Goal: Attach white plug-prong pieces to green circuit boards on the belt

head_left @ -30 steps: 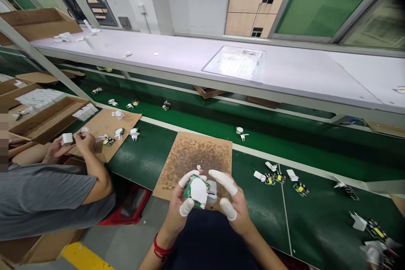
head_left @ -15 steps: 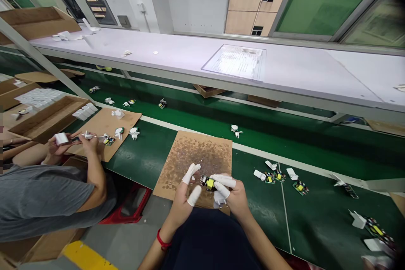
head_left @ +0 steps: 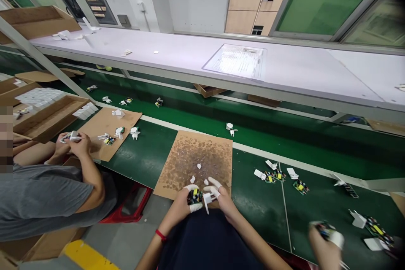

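My left hand (head_left: 181, 206), with white finger covers on its fingertips, grips a small circuit board (head_left: 195, 196) carrying a yellow component. Close beside it, my right hand (head_left: 224, 199), also in finger covers, holds a white plug housing piece (head_left: 207, 198) with prongs pointing right. Both hands are over the near edge of a stained cardboard sheet (head_left: 167, 177). Three small white pieces lie on the sheet just beyond my fingers, among them a white scrap (head_left: 199, 166). Whether wires join the board and the plug piece I cannot tell.
At left, a co-worker's hands (head_left: 74, 145) hold a white part. Another person's hand (head_left: 325, 244) grips a board at lower right. Boards with white housings (head_left: 274, 176) lie on the green bench right of me. Parts sit on the green belt (head_left: 190, 114), beneath a white shelf (head_left: 177, 50).
The circuit board has gone from my right hand into my left, and both hands are lower. Parts on the belt have shifted left. Another person's hand has appeared at lower right.
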`<state>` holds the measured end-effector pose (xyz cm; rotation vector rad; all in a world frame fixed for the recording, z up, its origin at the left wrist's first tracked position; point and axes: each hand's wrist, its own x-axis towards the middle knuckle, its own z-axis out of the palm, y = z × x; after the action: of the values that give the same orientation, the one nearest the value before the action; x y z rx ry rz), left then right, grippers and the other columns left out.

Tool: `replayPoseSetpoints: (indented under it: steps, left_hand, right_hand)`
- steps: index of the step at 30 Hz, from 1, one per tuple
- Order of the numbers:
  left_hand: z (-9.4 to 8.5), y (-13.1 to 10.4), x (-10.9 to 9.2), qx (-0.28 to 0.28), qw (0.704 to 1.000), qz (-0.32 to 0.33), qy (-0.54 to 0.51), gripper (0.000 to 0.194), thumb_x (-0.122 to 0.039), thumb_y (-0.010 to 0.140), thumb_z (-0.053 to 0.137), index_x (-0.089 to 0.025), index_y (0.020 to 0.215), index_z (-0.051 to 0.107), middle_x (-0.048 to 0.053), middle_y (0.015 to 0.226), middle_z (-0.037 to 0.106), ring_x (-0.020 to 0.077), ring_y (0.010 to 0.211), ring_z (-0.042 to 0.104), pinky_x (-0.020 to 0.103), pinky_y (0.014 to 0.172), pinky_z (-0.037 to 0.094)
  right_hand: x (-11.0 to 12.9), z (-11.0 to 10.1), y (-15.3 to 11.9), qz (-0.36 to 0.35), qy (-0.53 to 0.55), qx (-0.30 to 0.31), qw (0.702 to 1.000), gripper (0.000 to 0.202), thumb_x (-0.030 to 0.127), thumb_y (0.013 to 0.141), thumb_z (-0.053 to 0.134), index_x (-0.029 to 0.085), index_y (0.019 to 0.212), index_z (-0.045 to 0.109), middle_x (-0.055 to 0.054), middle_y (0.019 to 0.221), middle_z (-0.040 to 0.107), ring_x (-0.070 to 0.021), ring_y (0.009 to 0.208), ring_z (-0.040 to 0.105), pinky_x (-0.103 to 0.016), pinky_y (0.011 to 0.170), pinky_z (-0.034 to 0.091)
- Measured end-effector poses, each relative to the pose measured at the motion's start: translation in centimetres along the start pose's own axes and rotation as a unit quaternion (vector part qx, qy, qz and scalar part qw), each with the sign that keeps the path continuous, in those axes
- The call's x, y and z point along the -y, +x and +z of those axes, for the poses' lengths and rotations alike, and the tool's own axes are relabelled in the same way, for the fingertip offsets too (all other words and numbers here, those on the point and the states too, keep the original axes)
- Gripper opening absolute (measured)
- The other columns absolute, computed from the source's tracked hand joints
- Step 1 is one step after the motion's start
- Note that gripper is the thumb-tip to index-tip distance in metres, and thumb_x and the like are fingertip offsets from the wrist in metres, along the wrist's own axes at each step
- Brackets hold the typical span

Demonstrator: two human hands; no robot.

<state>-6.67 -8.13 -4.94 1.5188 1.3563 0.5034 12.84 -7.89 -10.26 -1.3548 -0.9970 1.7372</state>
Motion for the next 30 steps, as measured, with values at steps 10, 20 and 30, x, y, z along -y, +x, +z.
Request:
replayPoseSetpoints:
  steps: [10, 20, 30]
  left_hand:
    - [0.6, -1.6, 1.4, 0.002, 0.966, -0.098, -0.240, 0.086, -0.079, 0.080, 0.049, -0.014, 0.136, 0.054, 0.020, 0.113, 0.067, 0.0287, 0.097, 0.066, 0.045, 0.084, 0.054]
    - [-2.5, -0.9, -2.3, 0.014, 1.000, 0.005, -0.025, 0.059, -0.044, 0.077, 0.073, -0.018, 0.129, 0.065, 0.018, 0.121, 0.066, 0.0378, 0.118, 0.054, 0.059, 0.109, 0.035]
    - [-4.9, -0.5, -8.8, 0.075, 0.983, 0.111, 0.125, 0.093, -0.028, 0.072, 0.081, -0.027, 0.153, 0.036, 0.011, 0.123, 0.063, 0.0315, 0.115, 0.057, 0.047, 0.103, 0.047]
  right_hand:
    - [-1.7, -0.2, 6.8, -0.022, -0.294, 0.019, 0.955, 0.024, 0.034, 0.093, 0.065, 0.014, 0.107, 0.065, -0.008, 0.116, 0.065, -0.0246, 0.110, 0.061, -0.049, 0.099, 0.049]
    - [0.0, 0.4, 5.9, -0.101, -0.148, 0.027, 0.983, 0.030, 0.042, 0.095, 0.061, 0.013, 0.104, 0.065, -0.005, 0.098, 0.068, -0.0181, 0.086, 0.066, -0.039, 0.082, 0.056]
    - [9.8, -3.2, -0.7, -0.282, 0.005, 0.181, 0.942, 0.028, 0.043, 0.078, 0.079, 0.022, 0.095, 0.078, -0.005, 0.090, 0.072, -0.0179, 0.083, 0.065, -0.034, 0.082, 0.053]
